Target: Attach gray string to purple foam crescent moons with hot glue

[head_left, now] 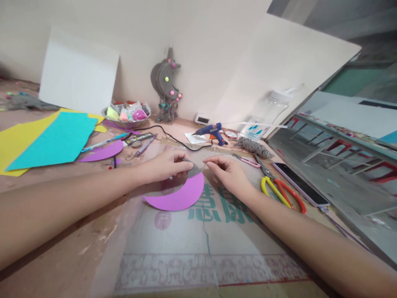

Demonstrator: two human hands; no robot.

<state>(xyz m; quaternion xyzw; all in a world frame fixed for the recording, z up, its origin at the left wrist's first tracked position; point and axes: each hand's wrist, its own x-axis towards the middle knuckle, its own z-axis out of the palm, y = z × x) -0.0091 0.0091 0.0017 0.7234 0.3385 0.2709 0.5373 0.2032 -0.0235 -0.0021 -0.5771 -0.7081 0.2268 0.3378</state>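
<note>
My left hand (167,165) rests on a grey crescent-shaped piece (173,184) and pinches its tip. That piece lies on top of a purple crescent of paper (181,198). My right hand (228,171) pinches the same grey tip from the other side, fingers curled. Both pieces lie on a printed sheet (198,244) spread over the table.
Scissors with yellow and orange handles (281,191), a phone (299,183), a blue glue gun (211,132), grey yarn (254,147), teal (58,140) and yellow paper (15,142), a bowl of pompoms (125,114), pens and a hanging moon ornament (167,82) surround the work area.
</note>
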